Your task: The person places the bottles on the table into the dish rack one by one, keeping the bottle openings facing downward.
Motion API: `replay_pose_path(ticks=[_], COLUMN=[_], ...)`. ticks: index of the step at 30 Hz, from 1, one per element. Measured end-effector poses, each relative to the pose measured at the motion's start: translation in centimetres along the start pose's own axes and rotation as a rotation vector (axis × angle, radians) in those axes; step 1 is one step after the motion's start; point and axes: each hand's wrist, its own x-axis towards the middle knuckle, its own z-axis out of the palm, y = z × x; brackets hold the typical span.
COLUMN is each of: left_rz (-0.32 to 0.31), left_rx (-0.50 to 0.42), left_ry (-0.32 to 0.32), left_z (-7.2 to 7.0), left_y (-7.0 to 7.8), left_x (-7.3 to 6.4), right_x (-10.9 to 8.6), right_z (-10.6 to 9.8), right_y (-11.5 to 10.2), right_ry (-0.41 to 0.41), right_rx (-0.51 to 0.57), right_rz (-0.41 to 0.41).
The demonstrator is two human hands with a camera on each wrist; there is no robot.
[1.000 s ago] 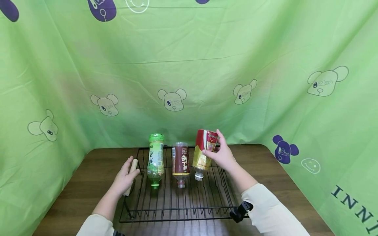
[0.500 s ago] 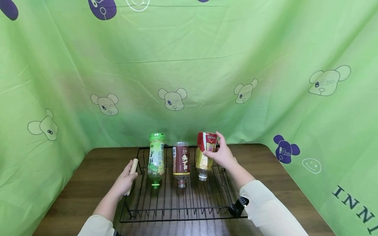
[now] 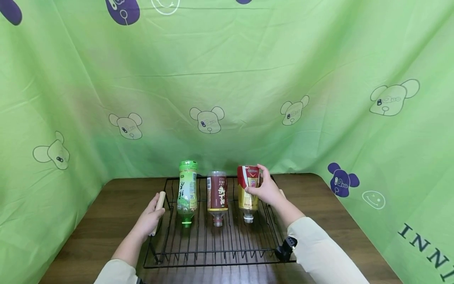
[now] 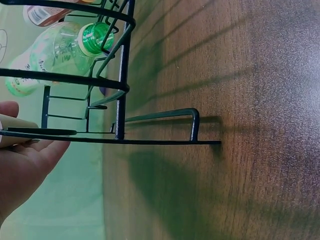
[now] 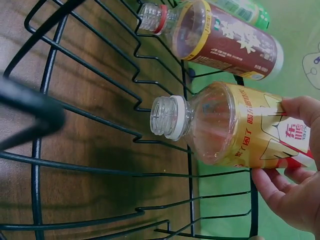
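My right hand (image 3: 270,193) grips an upside-down plastic bottle (image 3: 247,177) with a red and yellow label, its uncapped neck pointing down into the black wire dish rack (image 3: 214,264). In the right wrist view the bottle neck (image 5: 170,118) is among the rack wires. A pale wooden handle (image 3: 160,200) on the rack's left side is held by my left hand (image 3: 147,221). Two more bottles lean neck-down in the rack: a green bottle (image 3: 187,189) at left and a maroon-labelled bottle (image 3: 217,193) in the middle.
The rack stands on a brown wooden table (image 3: 95,221). Behind and around it hangs a green curtain (image 3: 227,90) printed with bear heads. The end of a second pale handle (image 3: 282,193) shows past my right wrist.
My right hand has lowered the red and yellow bottle and shifted it slightly right, turning it from tilted to nearly upright, neck down. My left hand has slid slightly, staying at the handle.
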Motion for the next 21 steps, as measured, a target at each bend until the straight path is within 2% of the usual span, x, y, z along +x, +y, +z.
replay_pose_path(ticks=[21], left_rz=[-0.011], left_rx=[0.007], left_ry=[-0.012], left_z=[0.01], left_y=[0.01], left_x=[-0.02], right_x=[0.51], right_z=[0.54], right_y=[0.64], right_ry=[-0.032], right_rx=[-0.056], right_rz=[0.009])
